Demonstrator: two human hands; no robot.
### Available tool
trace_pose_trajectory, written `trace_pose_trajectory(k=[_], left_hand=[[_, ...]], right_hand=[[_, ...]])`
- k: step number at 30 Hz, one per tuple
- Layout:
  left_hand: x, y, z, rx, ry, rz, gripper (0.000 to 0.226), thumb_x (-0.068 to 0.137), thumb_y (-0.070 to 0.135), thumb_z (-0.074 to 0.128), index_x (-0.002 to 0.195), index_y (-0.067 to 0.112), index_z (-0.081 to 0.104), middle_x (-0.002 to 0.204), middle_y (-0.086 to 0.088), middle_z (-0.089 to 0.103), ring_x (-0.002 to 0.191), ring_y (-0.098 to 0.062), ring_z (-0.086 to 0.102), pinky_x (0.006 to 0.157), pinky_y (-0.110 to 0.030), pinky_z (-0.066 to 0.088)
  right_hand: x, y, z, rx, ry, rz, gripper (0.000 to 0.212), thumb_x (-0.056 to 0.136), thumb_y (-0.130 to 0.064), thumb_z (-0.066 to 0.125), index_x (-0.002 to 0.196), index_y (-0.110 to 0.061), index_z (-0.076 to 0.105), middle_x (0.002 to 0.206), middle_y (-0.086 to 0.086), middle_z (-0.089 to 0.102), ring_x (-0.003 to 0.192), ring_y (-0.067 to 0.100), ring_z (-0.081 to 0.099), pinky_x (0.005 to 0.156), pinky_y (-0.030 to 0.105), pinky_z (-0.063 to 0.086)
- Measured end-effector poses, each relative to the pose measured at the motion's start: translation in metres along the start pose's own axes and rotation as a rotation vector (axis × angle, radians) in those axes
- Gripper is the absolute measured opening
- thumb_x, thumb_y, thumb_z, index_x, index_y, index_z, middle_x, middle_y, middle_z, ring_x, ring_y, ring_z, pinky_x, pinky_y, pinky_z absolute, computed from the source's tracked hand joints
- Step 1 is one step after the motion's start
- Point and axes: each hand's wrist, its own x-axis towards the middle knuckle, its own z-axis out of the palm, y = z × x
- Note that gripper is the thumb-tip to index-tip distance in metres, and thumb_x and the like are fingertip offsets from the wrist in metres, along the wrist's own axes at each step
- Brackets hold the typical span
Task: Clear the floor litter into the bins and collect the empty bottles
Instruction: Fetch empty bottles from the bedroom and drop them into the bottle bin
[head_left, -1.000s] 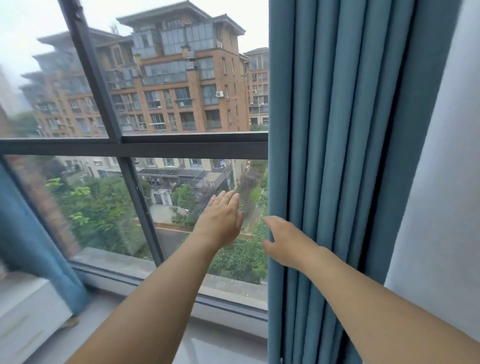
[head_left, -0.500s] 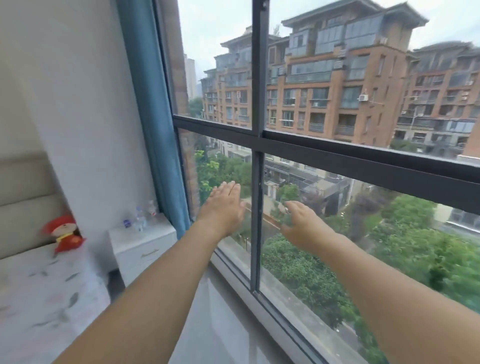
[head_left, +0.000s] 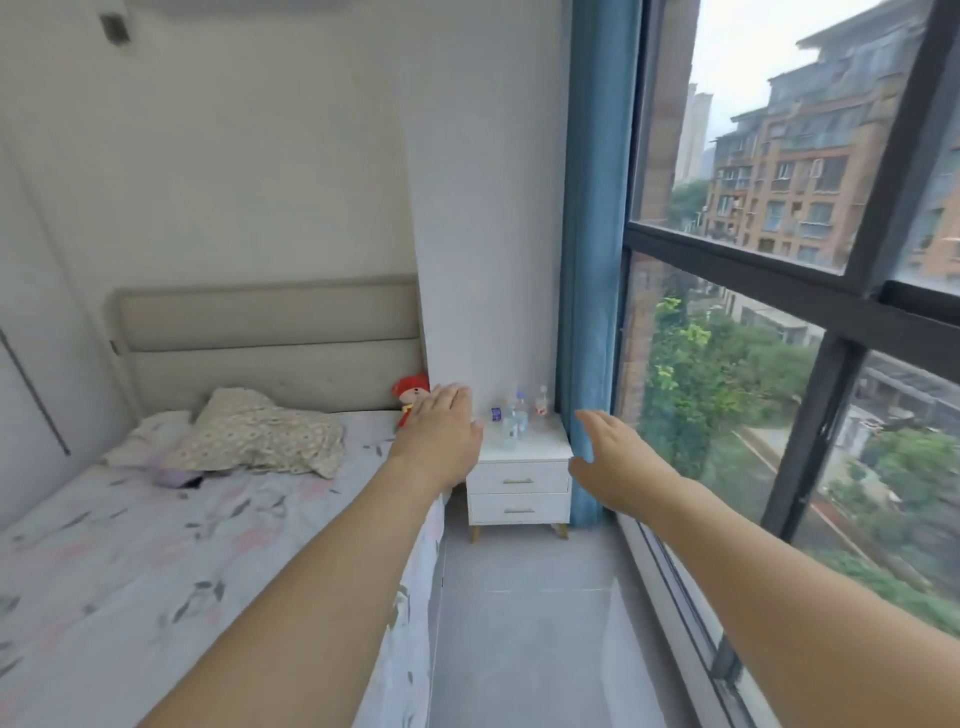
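Several clear plastic bottles stand on top of a white two-drawer nightstand in the far corner, between the bed and the blue curtain. My left hand is stretched forward with straight fingers and holds nothing; it overlaps the bed's edge left of the nightstand. My right hand is also held out flat and empty, in front of the curtain's lower part. Both hands are well short of the bottles. No litter or bin shows on the grey floor.
A bed with floral sheet, pillow and red plush toy fills the left. A blue curtain hangs beside a large black-framed window on the right. A narrow floor strip runs between bed and window.
The view has swung left from the window to the bedroom corner. Bed, nightstand and bottles have come into view. Both hands stay outstretched, flat and empty.
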Motion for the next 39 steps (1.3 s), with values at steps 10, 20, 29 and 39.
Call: trace_pose_trajectory(k=[10,20,29,39], left_hand=[[0.093,0.013,0.045,-0.021,0.014,-0.028,0.053,0.103,0.031,0.032,0.150,0.007,0.025,0.158,-0.008,0.023,0.147,-0.022,0.016,0.119,-0.033,0.008],[0.263,-0.041,0.122,-0.026,-0.066,-0.015,0.057,0.103,0.032,0.031,0.153,0.007,0.017,0.161,-0.009,0.017,0.149,-0.023,0.010,0.122,-0.036,0.008],[0.453,-0.078,0.170,-0.031,-0.077,-0.011,0.056,0.103,0.030,0.033,0.152,0.006,0.020,0.160,-0.009,0.019,0.148,-0.022,0.013,0.121,-0.036,0.010],[0.621,-0.090,0.232,-0.034,-0.094,-0.045,0.057,0.103,0.032,0.033,0.151,0.006,0.021,0.160,-0.009,0.020,0.148,-0.022,0.013,0.121,-0.036,0.010]], right_hand=[[0.105,0.070,0.002,0.015,-0.038,-0.015,0.065,0.095,-0.024,0.044,0.153,-0.014,0.016,0.159,0.000,0.019,0.144,0.022,0.021,0.114,0.035,0.025],[0.292,0.108,0.041,0.034,-0.073,0.005,0.062,0.094,-0.022,0.044,0.151,-0.013,0.020,0.157,0.001,0.023,0.143,0.023,0.025,0.113,0.033,0.027],[0.473,0.143,0.045,0.041,-0.057,0.018,0.057,0.095,-0.021,0.045,0.147,-0.009,0.027,0.153,0.004,0.030,0.139,0.024,0.031,0.111,0.033,0.030],[0.654,0.226,0.062,0.120,-0.089,0.043,0.058,0.096,-0.021,0.044,0.150,-0.011,0.024,0.156,0.002,0.026,0.143,0.022,0.026,0.112,0.033,0.028]])
